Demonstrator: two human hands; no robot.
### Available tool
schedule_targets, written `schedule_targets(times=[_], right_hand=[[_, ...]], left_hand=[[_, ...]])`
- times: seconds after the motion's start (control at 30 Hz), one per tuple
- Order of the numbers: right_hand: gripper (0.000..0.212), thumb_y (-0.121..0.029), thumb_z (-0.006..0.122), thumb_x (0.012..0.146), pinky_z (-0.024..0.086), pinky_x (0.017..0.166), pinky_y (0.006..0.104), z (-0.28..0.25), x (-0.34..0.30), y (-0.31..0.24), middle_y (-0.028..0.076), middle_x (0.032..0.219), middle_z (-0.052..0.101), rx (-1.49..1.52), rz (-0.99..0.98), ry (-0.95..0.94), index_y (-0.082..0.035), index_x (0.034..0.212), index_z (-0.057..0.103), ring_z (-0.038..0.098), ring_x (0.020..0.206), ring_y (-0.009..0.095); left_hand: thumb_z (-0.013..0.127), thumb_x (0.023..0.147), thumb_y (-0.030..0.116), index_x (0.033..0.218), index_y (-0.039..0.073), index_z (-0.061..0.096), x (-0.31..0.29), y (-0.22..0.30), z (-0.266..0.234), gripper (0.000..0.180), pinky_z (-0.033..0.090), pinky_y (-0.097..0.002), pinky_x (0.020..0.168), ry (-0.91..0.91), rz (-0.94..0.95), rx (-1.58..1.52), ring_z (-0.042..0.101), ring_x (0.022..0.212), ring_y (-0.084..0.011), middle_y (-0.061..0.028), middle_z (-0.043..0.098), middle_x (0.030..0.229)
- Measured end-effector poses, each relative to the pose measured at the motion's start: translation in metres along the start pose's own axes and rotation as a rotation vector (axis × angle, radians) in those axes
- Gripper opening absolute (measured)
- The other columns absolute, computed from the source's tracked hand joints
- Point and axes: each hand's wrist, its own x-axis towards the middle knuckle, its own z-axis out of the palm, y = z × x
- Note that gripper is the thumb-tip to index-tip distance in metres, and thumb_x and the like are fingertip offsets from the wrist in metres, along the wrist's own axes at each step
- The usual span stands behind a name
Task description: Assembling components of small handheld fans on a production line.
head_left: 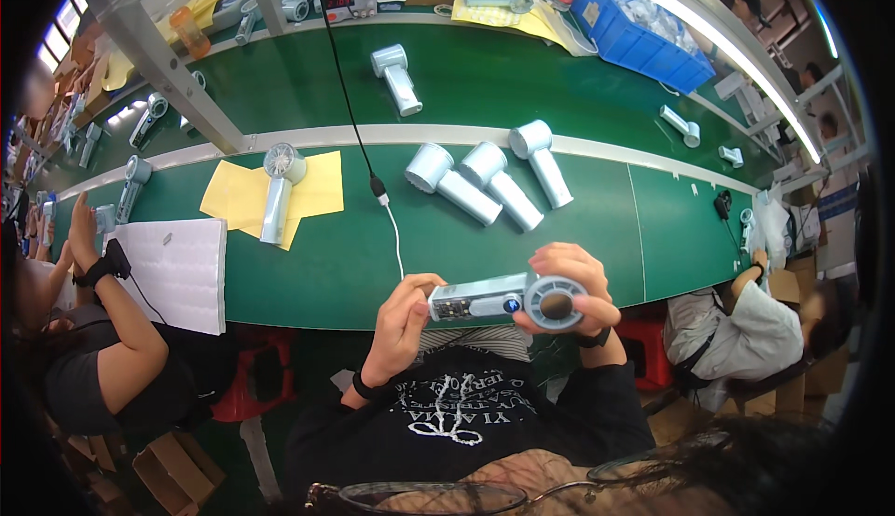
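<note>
Close in front of my body, a pale blue handheld fan [494, 294] lies level between both hands. Its handle points left, and part of the handle's side is uncovered, with dark electronics showing. My left hand [399, 328] pinches the handle's end between thumb and fingers. Around the round fan head are the fingers of my right hand [589, 285], the thumb near its dark centre. A white cable [396, 236] hangs from a black connector [378, 187] down to my left fingertips; whether it is plugged into the handle is hidden. Beyond my hands, three similar fans [502, 185] rest on the green bench.
Another fan [277, 194] lies on yellow paper [322, 185] to the left, near a white foam sheet [191, 269]. A green conveyor [280, 87] behind a pale rail carries more fans. Beyond stands a blue bin [643, 45]. Co-workers sit on both sides.
</note>
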Motion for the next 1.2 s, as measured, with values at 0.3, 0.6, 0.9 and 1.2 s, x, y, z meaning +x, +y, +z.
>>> schedule_targets(times=[0.3, 0.6, 0.9, 1.2], right_hand=[[0.091, -0.035, 0.075, 0.078, 0.050, 0.059, 0.0367, -0.099, 0.036, -0.011, 0.013, 0.091, 0.051, 0.916, 0.175, 0.635, -0.019, 0.147, 0.019, 0.057, 0.074, 0.023], [0.073, -0.028, 0.069, 0.083, 0.043, 0.059, 0.0323, -0.092, 0.057, 0.037, 0.011, 0.097, 0.045, 0.762, 0.318, 0.286, -0.008, 0.140, 0.030, 0.051, 0.072, 0.021], [0.067, -0.034, 0.078, 0.077, 0.048, 0.086, 0.0323, -0.071, -0.032, 0.315, 0.019, 0.111, 0.061, -0.414, 1.170, 0.188, -0.005, 0.127, 0.045, 0.062, 0.097, 0.025], [0.072, -0.059, 0.061, 0.083, 0.017, 0.102, 0.0743, 0.025, -0.001, 0.341, 0.017, 0.151, 0.030, -0.896, 0.775, -0.792, -0.002, 0.126, 0.052, 0.020, 0.142, 0.036]], left_hand=[[0.039, 0.102, 0.015, 0.086, -0.009, 0.053, -0.005, -0.011, -0.016, 0.032, 0.038, -0.0242, 0.062, 0.227, -0.093, 0.011, 0.048, 0.072, -0.0118, -0.0104, 0.052, 0.108], [0.039, 0.102, 0.011, 0.088, -0.009, 0.056, 0.009, -0.022, -0.021, 0.030, 0.037, -0.0256, 0.058, 0.195, -0.045, 0.064, 0.042, 0.064, -0.0095, -0.0093, 0.052, 0.105], [0.041, 0.102, 0.014, 0.089, -0.008, 0.058, 0.002, -0.029, -0.033, 0.030, 0.038, -0.0240, 0.058, 0.277, -0.136, 0.077, 0.043, 0.062, -0.0099, -0.0059, 0.054, 0.099], [0.039, 0.103, 0.016, 0.090, -0.006, 0.059, 0.002, -0.036, -0.034, 0.033, 0.033, -0.0224, 0.054, 0.291, -0.126, 0.089, 0.039, 0.058, -0.0057, -0.0049, 0.057, 0.098]])
